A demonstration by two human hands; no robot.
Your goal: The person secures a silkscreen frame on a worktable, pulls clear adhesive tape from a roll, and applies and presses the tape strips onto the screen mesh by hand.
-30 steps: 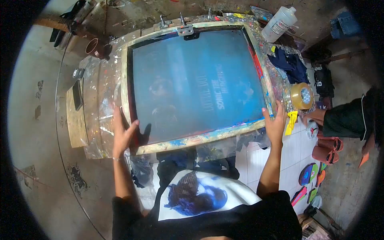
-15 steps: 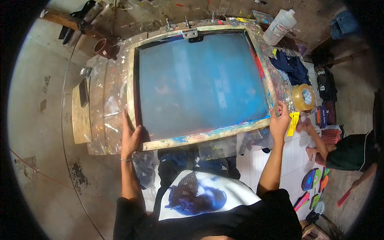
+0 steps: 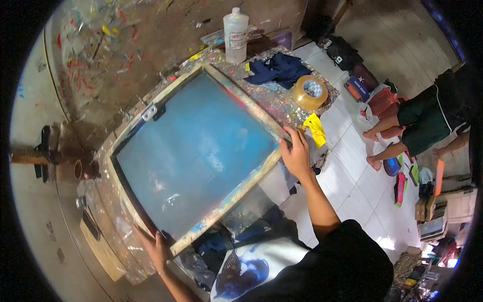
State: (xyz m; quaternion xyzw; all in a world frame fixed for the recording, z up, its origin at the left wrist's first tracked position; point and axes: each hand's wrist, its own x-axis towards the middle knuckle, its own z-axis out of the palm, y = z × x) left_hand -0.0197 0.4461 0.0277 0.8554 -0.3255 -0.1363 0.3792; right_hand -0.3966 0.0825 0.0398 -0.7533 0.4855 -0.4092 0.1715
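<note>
A wooden-framed printing screen [image 3: 201,151] with blue mesh lies over the paint-spattered table, and faint pale lettering shows on the mesh. At its lower left corner, my left hand [image 3: 153,247] grips the frame, thumb on the inner side. My right hand [image 3: 296,153] is closed on the opposite frame edge, near the right corner. A metal hinge clamp [image 3: 149,112] sits on the far side of the frame. Close to my right hand are a yellow strip [image 3: 315,130] and a roll of tape [image 3: 310,92].
A white bottle [image 3: 235,36] and dark blue cloth [image 3: 279,68] rest on the table's far end. A brown cup [image 3: 78,169] and a wooden board [image 3: 103,251] are on the left. Another person's legs [image 3: 392,146] appear at right, beside bags on the tiled floor [image 3: 347,176].
My view has swung to the right, so the screen and table now look tilted. Both hands keep their hold on the frame. More floor and the other person show at right.
</note>
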